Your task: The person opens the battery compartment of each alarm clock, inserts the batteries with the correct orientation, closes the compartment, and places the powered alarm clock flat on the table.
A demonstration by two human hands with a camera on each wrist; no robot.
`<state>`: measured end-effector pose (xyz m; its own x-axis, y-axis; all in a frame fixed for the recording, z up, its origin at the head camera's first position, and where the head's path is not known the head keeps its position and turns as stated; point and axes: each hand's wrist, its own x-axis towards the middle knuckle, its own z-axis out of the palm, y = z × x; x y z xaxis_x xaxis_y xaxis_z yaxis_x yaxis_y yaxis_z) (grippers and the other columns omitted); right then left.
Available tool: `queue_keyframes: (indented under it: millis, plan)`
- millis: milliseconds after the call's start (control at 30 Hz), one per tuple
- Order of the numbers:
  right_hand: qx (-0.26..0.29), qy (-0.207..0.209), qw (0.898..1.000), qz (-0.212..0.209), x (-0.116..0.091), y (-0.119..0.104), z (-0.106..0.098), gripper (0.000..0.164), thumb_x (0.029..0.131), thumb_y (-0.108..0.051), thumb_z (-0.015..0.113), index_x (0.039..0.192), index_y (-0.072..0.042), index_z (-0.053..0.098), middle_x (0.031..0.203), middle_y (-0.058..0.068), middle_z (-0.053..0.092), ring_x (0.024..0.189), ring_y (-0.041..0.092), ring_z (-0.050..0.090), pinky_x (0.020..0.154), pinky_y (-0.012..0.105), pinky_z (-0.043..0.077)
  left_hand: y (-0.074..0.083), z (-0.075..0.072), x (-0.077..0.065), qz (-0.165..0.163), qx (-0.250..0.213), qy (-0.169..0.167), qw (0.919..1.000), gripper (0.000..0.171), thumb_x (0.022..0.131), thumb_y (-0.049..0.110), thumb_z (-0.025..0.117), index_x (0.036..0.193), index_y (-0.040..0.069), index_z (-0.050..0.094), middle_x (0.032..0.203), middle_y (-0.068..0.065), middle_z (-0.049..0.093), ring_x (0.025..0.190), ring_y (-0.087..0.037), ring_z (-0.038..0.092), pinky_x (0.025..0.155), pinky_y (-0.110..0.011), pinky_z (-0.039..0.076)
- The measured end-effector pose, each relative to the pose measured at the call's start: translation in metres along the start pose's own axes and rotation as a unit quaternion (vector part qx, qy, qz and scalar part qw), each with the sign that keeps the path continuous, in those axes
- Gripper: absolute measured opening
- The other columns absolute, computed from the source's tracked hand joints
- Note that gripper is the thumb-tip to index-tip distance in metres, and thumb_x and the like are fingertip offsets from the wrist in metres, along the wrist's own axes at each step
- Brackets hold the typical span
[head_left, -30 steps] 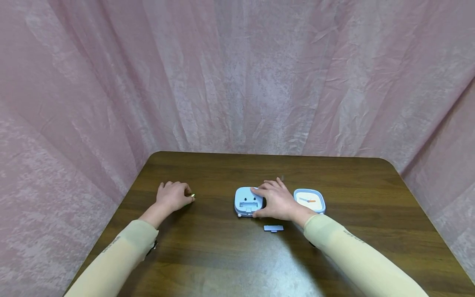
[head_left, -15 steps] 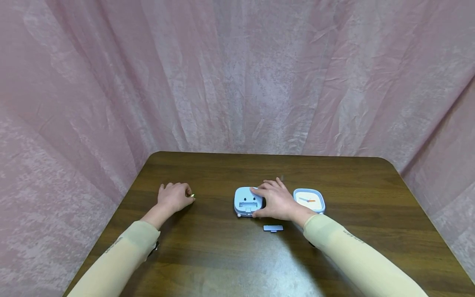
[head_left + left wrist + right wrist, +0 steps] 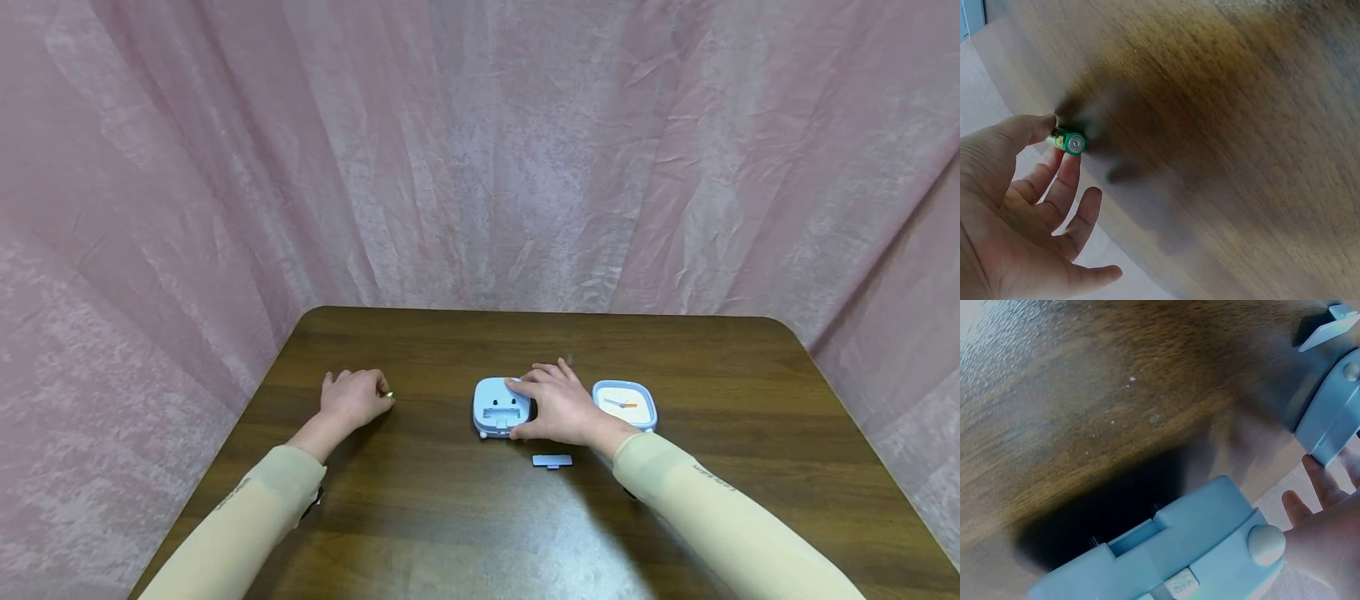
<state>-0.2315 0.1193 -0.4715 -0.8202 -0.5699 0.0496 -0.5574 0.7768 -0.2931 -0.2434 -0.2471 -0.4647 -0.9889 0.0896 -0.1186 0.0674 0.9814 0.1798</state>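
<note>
In the head view my left hand (image 3: 354, 398) is at the left part of the table. It pinches a small green battery (image 3: 1071, 142) between thumb and fingertips, and the battery's flat metal end shows in the left wrist view. My right hand (image 3: 558, 406) grips the right side of a light blue clock (image 3: 491, 396), thumb at the near edge and a finger at the far one. This clock lies back side up, its battery slot uncovered and with no battery seen in it. Just in front of it lies a loose light blue battery cover (image 3: 552, 461).
A second light blue clock (image 3: 626, 403) with a white dial and an orange hand lies face up behind my right wrist. Everything rests on a brown wooden table (image 3: 442, 500). Pink curtains (image 3: 480, 167) hang beyond its back edge and along the sides.
My left forearm has shifted very slightly to the right, with the battery still pinched. The right hand, both clocks and the cover have stayed in place.
</note>
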Motion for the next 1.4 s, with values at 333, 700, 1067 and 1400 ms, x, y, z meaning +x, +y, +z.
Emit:
queue_keyframes:
  millis: [333, 700, 1067, 1400]
  plan:
    - [0.003, -0.001, 1.0, 0.001, 0.0, 0.0, 0.0, 0.087, 0.079, -0.06, 0.082, 0.152, -0.023, 0.053, 0.141, 0.005, 0.058, 0.142, 0.032, 0.04, 0.12, 0.062, 0.009, 0.0, 0.002, 0.001, 0.002, -0.001, 0.004, 1.0, 0.014, 0.093, 0.031, 0.074, 0.099, 0.018, 0.071, 0.105, 0.002, 0.073, 0.115, -0.041, 0.058, 0.112, -0.074, 0.013]
    - [0.008, -0.003, 1.0, 0.0, 0.0, 0.0, 0.001, 0.086, 0.079, -0.059, 0.082, 0.151, -0.023, 0.053, 0.142, 0.005, 0.058, 0.142, 0.031, 0.039, 0.12, 0.061, 0.008, 0.0, 0.002, -0.001, 0.018, -0.006, 0.024, 0.9995, 0.008, 0.092, 0.028, 0.074, 0.094, 0.02, 0.073, 0.089, 0.008, 0.071, 0.112, -0.038, 0.061, 0.113, -0.074, 0.013]
    - [0.004, -0.002, 1.0, 0.002, 0.0, 0.0, 0.0, 0.086, 0.079, -0.059, 0.082, 0.151, -0.023, 0.053, 0.142, 0.006, 0.057, 0.144, 0.034, 0.036, 0.12, 0.062, 0.009, 0.017, -0.006, -0.002, 0.069, -0.055, 0.068, 0.9937, 0.01, 0.094, 0.028, 0.073, 0.098, 0.018, 0.073, 0.082, 0.01, 0.066, 0.098, -0.028, 0.064, 0.113, -0.073, 0.015]
    - [0.002, -0.009, 1.0, 0.007, 0.0, -0.001, -0.002, 0.085, 0.08, -0.059, 0.082, 0.151, -0.023, 0.053, 0.145, 0.006, 0.056, 0.147, 0.036, 0.032, 0.12, 0.062, 0.007, 0.042, -0.011, -0.007, 0.114, -0.11, 0.076, 0.9845, 0.009, 0.095, 0.026, 0.074, 0.102, 0.02, 0.074, 0.091, 0.009, 0.069, 0.105, -0.032, 0.063, 0.113, -0.073, 0.014]
